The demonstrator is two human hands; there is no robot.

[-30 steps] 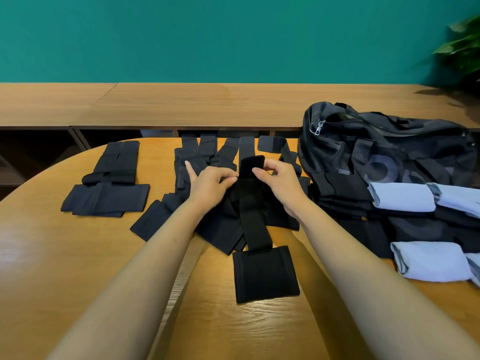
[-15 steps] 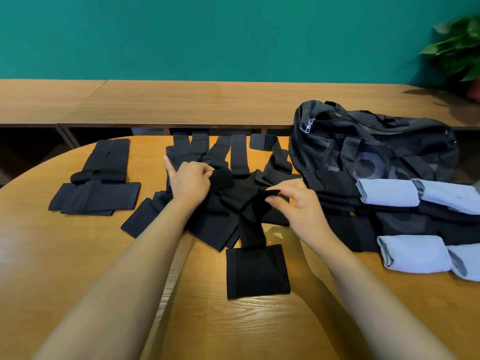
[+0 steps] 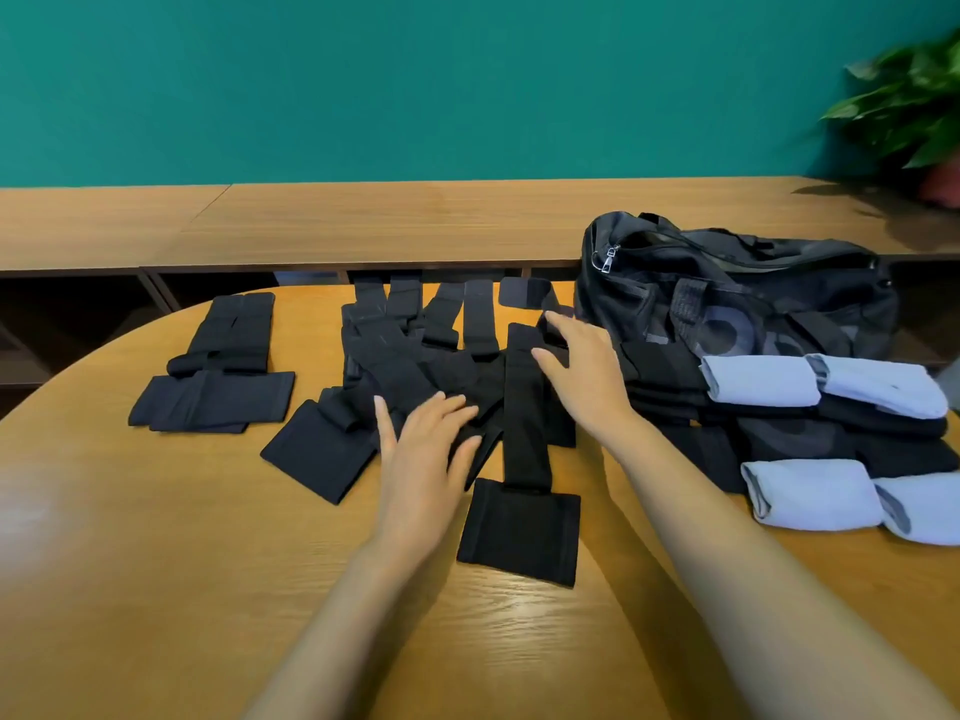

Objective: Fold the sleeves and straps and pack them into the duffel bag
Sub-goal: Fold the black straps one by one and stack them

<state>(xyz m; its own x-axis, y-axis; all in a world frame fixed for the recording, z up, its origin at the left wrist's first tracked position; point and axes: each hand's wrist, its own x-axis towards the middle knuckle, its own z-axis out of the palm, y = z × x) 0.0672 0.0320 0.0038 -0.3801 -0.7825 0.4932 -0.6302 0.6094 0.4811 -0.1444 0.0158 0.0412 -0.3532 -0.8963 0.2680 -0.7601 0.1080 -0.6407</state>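
A big round wooden table [image 3: 156,563] stood in front, a long brown wooden shelf [image 3: 415,220] ran behind it along a blue-green wall [image 3: 415,80], and a green leafy plant [image 3: 904,96] in a reddish pot [image 3: 943,184] sat at the far right end.

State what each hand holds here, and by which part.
Nothing is held. The left hand lies open on the black strap pile; the right hand is open at the long strap.

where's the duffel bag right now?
Head view, right side: the black duffel bag sits at the far edge of the table, just behind the light-blue rolled sleeves and right of the right hand.
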